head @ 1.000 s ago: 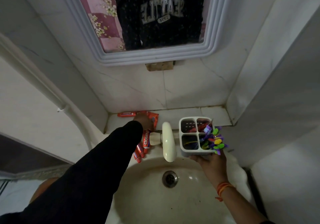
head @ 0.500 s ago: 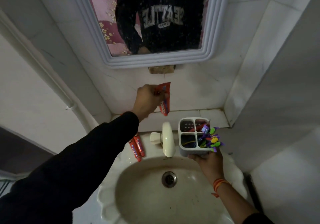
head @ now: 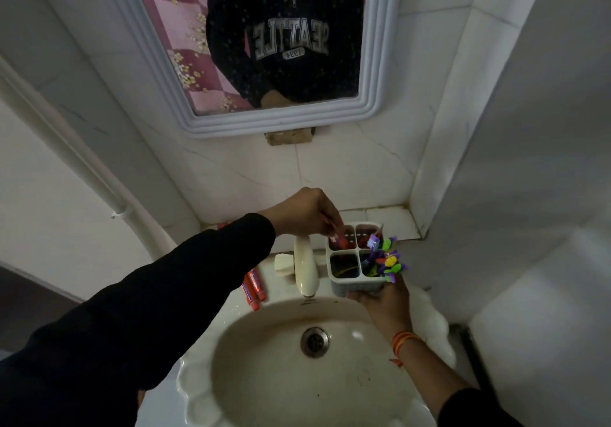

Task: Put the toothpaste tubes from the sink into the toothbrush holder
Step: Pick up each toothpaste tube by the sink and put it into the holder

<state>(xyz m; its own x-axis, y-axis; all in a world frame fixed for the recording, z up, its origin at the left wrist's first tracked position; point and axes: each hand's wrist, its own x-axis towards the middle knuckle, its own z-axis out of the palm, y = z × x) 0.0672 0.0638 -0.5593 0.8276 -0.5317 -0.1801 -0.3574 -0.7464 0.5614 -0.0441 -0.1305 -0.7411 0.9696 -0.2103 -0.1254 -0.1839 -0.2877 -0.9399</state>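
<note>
A white four-compartment toothbrush holder is held up over the sink's right rim by my right hand, which grips it from below. Purple, green and yellow toothbrushes stick out of its front right compartment. My left hand is above the holder's back left compartment, fingers pinched on a red toothpaste tube whose lower end is inside that compartment. Two more red toothpaste tubes lie on the sink rim left of the tap. Another red tube's end peeks out behind my left sleeve.
A cream tap stands at the back of the white sink, just left of the holder. A mirror hangs above on the tiled wall. A tiled ledge runs behind the sink. A white pipe runs down the left wall.
My left hand picked a red tube off the ledge, lifted it, then carried it right and down into the holder's back left compartment. My right hand kept holding the holder.
</note>
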